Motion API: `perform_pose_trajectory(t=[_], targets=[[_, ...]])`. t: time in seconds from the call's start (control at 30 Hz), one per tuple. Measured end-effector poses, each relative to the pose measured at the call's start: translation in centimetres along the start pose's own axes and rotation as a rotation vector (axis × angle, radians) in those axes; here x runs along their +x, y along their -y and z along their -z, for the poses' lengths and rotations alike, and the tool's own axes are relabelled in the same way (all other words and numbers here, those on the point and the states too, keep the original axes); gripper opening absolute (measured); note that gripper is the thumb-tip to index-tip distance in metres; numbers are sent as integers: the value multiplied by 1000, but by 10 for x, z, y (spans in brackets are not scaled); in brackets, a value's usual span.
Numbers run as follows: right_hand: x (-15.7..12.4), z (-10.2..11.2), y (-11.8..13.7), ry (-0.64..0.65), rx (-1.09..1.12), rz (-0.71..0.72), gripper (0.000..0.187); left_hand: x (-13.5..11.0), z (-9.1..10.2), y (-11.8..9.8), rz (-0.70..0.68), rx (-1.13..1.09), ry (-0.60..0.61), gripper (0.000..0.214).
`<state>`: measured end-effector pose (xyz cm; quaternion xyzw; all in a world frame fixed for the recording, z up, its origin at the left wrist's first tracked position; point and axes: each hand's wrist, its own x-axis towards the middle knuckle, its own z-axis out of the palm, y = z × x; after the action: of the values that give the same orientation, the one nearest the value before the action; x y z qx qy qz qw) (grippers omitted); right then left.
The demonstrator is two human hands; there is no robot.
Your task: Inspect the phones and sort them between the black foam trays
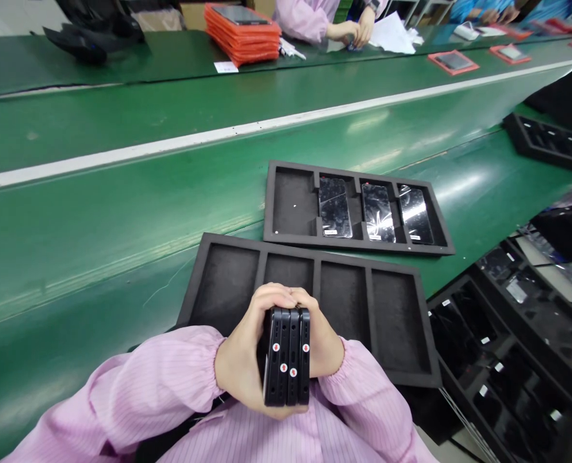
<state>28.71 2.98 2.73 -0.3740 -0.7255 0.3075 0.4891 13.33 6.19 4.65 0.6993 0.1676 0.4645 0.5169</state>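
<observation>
Both my hands clasp a stack of black smartphones point(287, 357), held together on edge in front of my chest. Their narrow ends face me and carry small round stickers with red arrows. My left hand point(242, 366) wraps the left side and reaches underneath. Along the other side lies my right hand point(325, 337), its fingers meeting the left ones over the top. Just beyond is a black foam tray point(319, 289) with several compartments, partly hidden by my hands. A second foam tray point(358, 246) behind it holds three dark phone-like panels point(335, 207) with white labels.
At right, more black trays point(502, 334) hold dark panels. Across the green bench point(122, 238) runs a raised ledge with a white edge point(170, 146). Orange sleeves point(242, 48) are stacked on the far side, near a co-worker's hands point(353, 32) and a black bundle point(93, 35).
</observation>
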Motion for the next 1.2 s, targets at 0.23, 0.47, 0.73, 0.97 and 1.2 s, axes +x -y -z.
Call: perform_pose_trajectory(t=[0.23, 0.47, 0.73, 0.97, 1.2], targets=[[4, -3, 1, -35, 25, 26, 81, 0, 0, 3, 1, -72, 8, 87], [0, -4, -2, -35, 40, 7, 83, 0, 0, 3, -2, -47, 2, 88], [-9, 7, -2, 106, 28, -70, 95, -2, 0, 3, -16, 12, -5, 85], [-5, 53, 1, 138, 81, -209, 85, -5, 3, 5, -32, 68, -1, 86], [81, 97, -35, -247, -165, -819, 67, -5, 5, 7, -40, 90, 33, 87]])
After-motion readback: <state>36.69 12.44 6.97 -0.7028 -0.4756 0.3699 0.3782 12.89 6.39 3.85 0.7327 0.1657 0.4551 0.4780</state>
